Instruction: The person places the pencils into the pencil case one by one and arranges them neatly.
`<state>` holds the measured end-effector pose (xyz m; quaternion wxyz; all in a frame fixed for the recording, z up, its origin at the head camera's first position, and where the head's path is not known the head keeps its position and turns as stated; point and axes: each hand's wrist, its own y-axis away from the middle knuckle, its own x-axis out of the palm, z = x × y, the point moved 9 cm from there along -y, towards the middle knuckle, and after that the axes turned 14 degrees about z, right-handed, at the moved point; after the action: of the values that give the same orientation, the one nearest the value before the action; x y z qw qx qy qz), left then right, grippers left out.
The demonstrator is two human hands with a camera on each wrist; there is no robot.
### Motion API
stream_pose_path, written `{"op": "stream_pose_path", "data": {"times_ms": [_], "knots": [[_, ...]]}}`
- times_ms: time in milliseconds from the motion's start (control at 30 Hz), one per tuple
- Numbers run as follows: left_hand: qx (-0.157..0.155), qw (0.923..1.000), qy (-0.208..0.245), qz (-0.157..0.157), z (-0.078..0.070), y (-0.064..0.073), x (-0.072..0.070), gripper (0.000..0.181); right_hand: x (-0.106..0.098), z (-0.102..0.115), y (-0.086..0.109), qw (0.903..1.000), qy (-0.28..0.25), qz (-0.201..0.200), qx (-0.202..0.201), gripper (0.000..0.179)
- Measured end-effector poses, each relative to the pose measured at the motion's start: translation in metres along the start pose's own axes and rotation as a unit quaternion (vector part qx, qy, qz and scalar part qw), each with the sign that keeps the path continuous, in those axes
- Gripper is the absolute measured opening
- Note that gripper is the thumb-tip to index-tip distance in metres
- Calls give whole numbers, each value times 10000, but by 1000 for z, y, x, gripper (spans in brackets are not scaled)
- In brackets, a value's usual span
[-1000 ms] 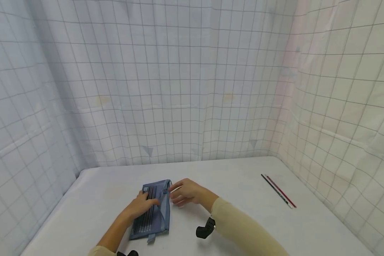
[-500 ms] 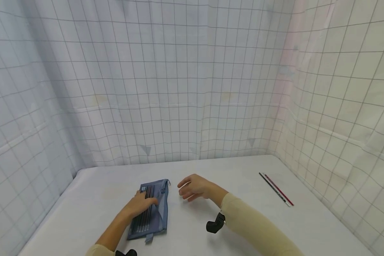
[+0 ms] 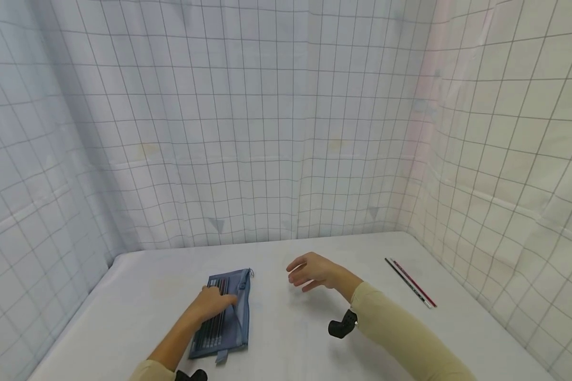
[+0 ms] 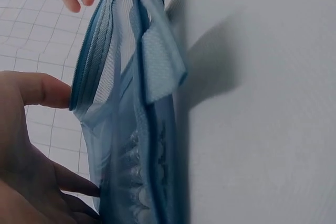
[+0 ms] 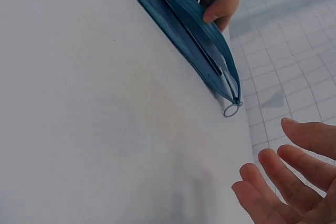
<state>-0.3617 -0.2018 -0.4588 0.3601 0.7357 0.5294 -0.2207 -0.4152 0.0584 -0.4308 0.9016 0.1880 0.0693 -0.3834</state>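
Observation:
A blue mesh pencil case (image 3: 244,312) lies on the white table, with several pencils showing through its mesh. My left hand (image 3: 209,305) rests on it and grips its upper layer, the thumb at the zip edge. In the right wrist view the zip side of the pencil case (image 5: 181,35) gapes, with a metal ring at one end. My right hand (image 3: 316,272) hovers over the table to the right of the case, fingers spread and loosely bent, holding nothing. Toward the right side lie a dark pencil (image 3: 407,282) and a red pencil (image 3: 415,282), side by side.
White grid-patterned curtains (image 3: 276,132) hang behind and on both sides of the white table (image 3: 286,349). A fabric tab (image 4: 163,61) sticks out from the near end of the case. Black wrist cameras sit on both wrists.
My right hand has moved away from the case's zip edge, to the right and slightly farther back. My left hand stays on the case, and the two loose pencils lie as before.

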Motion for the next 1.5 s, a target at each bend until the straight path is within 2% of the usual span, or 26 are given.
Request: {"op": "stream_pose_path", "data": {"times_ms": [300,433,800,1033,1233,1500], "knots": [[27,10000,-78,-46,0,-2,4,89,-37,-9,25,9988,-84,-452,152,38],[58,9999,-105,-76,-1,-3,5,87,-54,-13,33,9975,-147,-665,193,36],[54,10000,-16,-6,0,1,5,87,-86,-29,60,9964,32,-799,271,36],[115,9999,77,-16,0,1,5,89,-110,-42,83,9954,288,-869,292,46],[113,9998,170,21,2,2,3,92,-131,-52,102,9937,385,-994,340,43],[333,9993,164,-27,1,3,1,76,-152,-69,119,9908,505,-1172,452,50]]}}
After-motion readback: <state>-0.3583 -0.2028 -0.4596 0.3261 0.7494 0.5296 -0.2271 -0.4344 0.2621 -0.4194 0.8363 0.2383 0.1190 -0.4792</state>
